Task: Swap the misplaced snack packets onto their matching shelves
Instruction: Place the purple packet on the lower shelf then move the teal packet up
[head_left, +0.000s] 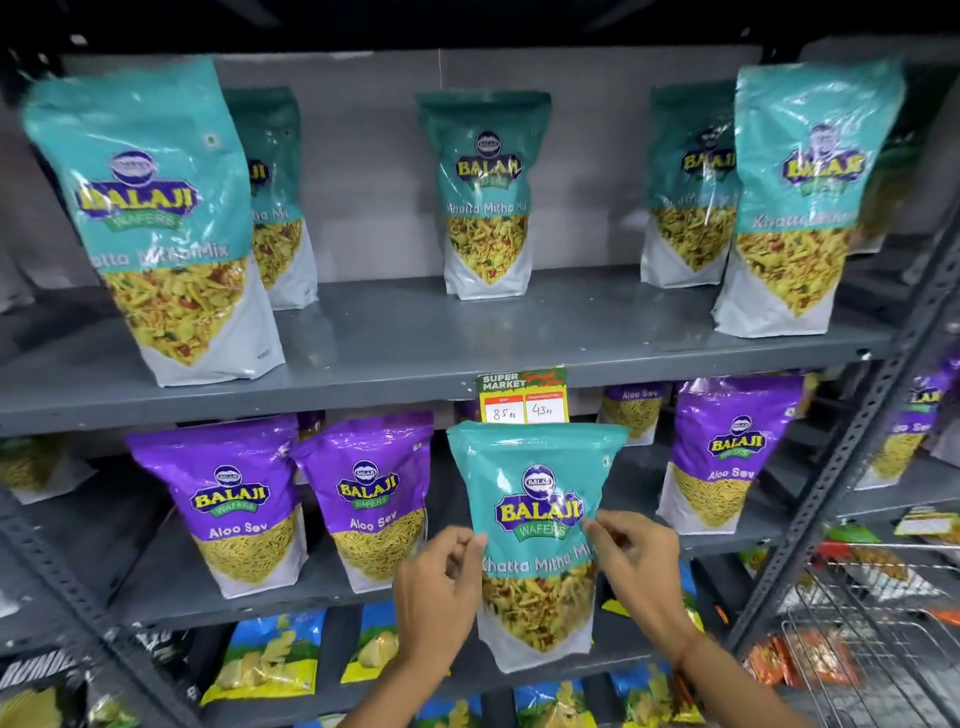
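shelves of grey metal hold the packets. we take the price tag (523, 396) as our mark: above it, the upper shelf (415, 358) carries teal khatta mitha mix packets (488, 195). below it, our left hand (441, 587) and right hand (636, 566) each pinch a side edge of one teal khatta mitha packet (537, 540), both grips closed on it, held before the lower shelf (249, 597). left and right of the tag stand purple aloo sev packets (236, 504). a wire cart (878, 623) sits far lower right, cut off. blue packets beneath are partly hidden.
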